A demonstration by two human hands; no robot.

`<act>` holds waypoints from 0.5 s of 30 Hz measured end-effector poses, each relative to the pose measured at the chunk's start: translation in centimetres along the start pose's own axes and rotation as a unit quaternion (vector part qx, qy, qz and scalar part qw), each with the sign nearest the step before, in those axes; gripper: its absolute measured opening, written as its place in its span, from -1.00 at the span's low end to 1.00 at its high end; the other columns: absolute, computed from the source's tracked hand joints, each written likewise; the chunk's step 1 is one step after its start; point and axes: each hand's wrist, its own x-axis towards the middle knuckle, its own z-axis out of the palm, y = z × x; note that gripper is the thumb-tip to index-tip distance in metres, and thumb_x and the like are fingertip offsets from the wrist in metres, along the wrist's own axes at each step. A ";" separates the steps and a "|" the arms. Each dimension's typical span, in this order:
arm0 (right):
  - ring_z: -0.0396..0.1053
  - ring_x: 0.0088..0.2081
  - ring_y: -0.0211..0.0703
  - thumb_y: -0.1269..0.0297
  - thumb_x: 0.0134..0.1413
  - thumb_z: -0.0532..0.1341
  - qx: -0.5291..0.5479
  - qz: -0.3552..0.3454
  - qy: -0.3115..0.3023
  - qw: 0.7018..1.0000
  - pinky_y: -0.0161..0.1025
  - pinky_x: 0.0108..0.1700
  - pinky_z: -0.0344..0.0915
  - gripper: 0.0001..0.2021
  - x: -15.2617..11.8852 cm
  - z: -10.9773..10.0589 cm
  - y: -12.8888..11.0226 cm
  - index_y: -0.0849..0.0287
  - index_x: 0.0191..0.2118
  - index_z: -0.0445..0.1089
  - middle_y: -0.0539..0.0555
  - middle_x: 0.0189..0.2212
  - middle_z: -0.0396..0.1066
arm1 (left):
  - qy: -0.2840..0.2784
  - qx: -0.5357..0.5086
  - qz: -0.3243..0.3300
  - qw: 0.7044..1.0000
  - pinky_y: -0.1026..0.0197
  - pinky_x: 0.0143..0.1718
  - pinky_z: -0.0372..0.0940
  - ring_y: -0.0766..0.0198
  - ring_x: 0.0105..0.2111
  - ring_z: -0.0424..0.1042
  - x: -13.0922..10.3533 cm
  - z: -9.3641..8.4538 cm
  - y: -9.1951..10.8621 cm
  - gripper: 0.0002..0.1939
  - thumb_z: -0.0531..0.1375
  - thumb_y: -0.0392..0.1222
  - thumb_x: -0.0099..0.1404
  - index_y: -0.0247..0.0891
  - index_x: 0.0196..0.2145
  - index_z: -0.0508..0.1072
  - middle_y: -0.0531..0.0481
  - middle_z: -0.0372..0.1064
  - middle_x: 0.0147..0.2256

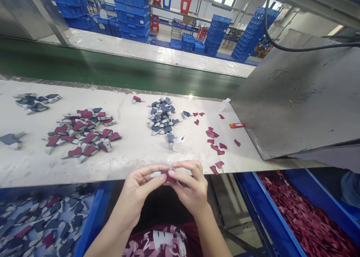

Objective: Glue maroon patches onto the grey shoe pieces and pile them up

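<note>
Both hands meet at the table's front edge around one small grey plastic part with a dark red face point(170, 177). My left hand point(142, 184) pinches its pale end between thumb and fingers. The fingers of my right hand point(191, 185) are closed on the red face, hiding much of the part. Just beyond the hands lie a small clear squeeze bottle point(179, 143) and a blue-and-grey part point(170, 139). Behind them is a pile of blue-and-grey parts point(161, 116). Loose dark red pieces point(213, 133) are scattered to the right.
A heap of red-faced parts point(84, 131) lies left on the white table point(132, 137). A green conveyor belt point(140, 75) runs behind. Blue bins hold mixed parts point(36, 227) at lower left and red pieces point(306, 215) at lower right. A metal panel point(295, 99) borders the right.
</note>
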 end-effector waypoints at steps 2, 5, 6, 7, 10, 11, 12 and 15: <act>0.38 0.04 0.01 0.28 -0.01 0.45 0.015 0.079 -0.024 0.996 -0.02 0.00 0.41 -0.34 -0.2 0.2 -0.2 -0.06 0.22 0.28 0.16 0.06 0.40 | 0.031 0.018 0.027 0.999 0.36 -0.32 0.43 0.29 -0.40 0.53 0.2 0.0 -0.5 -0.69 0.41 -0.13 0.09 -0.28 -0.19 0.62 -0.05 0.58 -0.38; 0.39 0.05 0.01 0.18 0.14 0.33 0.081 0.166 -0.080 0.980 -0.05 0.03 0.41 -0.44 -0.5 0.3 -0.4 0.02 0.25 0.26 0.17 0.05 0.41 | 0.053 0.037 0.080 0.995 0.33 -0.27 0.48 0.25 -0.35 0.57 0.5 0.3 -1.1 -0.67 0.42 -0.13 0.08 -0.25 -0.17 0.62 -0.06 0.61 -0.28; 0.42 0.03 -0.02 0.21 0.22 0.26 0.105 0.183 -0.090 0.973 -0.08 0.03 0.41 -0.55 -0.6 0.4 -0.5 0.02 0.21 0.31 0.15 0.01 0.45 | 0.054 0.039 0.096 0.993 0.31 -0.22 0.49 0.23 -0.31 0.59 0.6 0.4 -1.3 -0.67 0.41 -0.14 0.08 -0.23 -0.17 0.62 -0.06 0.61 -0.25; 0.43 0.01 -0.05 0.24 0.27 0.20 0.127 0.199 -0.090 0.967 -0.11 0.03 0.41 -0.64 -0.6 0.5 -0.6 0.01 0.17 0.35 0.13 -0.01 0.46 | 0.055 0.043 0.109 0.992 0.29 -0.17 0.49 0.21 -0.27 0.60 0.6 0.5 -1.4 -0.68 0.41 -0.14 0.08 -0.22 -0.17 0.62 -0.06 0.61 -0.22; 0.46 -0.01 -0.09 0.30 0.32 0.12 0.169 0.245 -0.066 0.952 -0.20 -0.02 0.44 -0.71 -0.7 1.0 -0.6 0.00 0.10 0.40 0.10 -0.02 0.47 | 0.057 0.059 0.130 0.988 0.22 -0.10 0.49 0.14 -0.19 0.60 0.8 0.6 -1.7 -0.70 0.38 -0.14 0.12 -0.21 -0.16 0.62 -0.08 0.60 -0.17; 0.46 -0.01 -0.10 0.30 0.33 0.12 0.175 0.253 -0.059 0.950 -0.23 -0.05 0.44 -0.72 -0.7 1.2 -0.6 -0.01 0.08 0.41 0.09 -0.03 0.48 | 0.056 0.063 0.132 0.988 0.20 -0.09 0.50 0.12 -0.18 0.60 0.8 0.6 -1.8 -0.70 0.37 -0.14 0.13 -0.21 -0.15 0.61 -0.09 0.60 -0.15; 0.47 -0.02 -0.11 0.30 0.33 0.11 0.175 0.257 -0.052 0.949 -0.25 -0.07 0.44 -0.73 -0.7 1.4 -0.6 -0.01 0.07 0.41 0.09 -0.04 0.48 | 0.055 0.067 0.133 0.987 0.18 -0.09 0.50 0.11 -0.17 0.60 0.8 0.6 -1.9 -0.70 0.37 -0.14 0.14 -0.22 -0.15 0.61 -0.10 0.59 -0.14; 0.46 -0.09 -0.13 0.31 0.35 0.06 0.149 0.247 -0.043 0.957 -0.27 -0.13 0.43 -0.75 -0.7 1.9 -0.6 0.03 0.04 0.39 0.09 -0.12 0.46 | 0.057 0.067 0.133 0.987 0.14 -0.06 0.49 0.09 -0.16 0.59 0.8 0.6 -2.1 -0.70 0.36 -0.12 0.15 -0.22 -0.14 0.61 -0.10 0.59 -0.12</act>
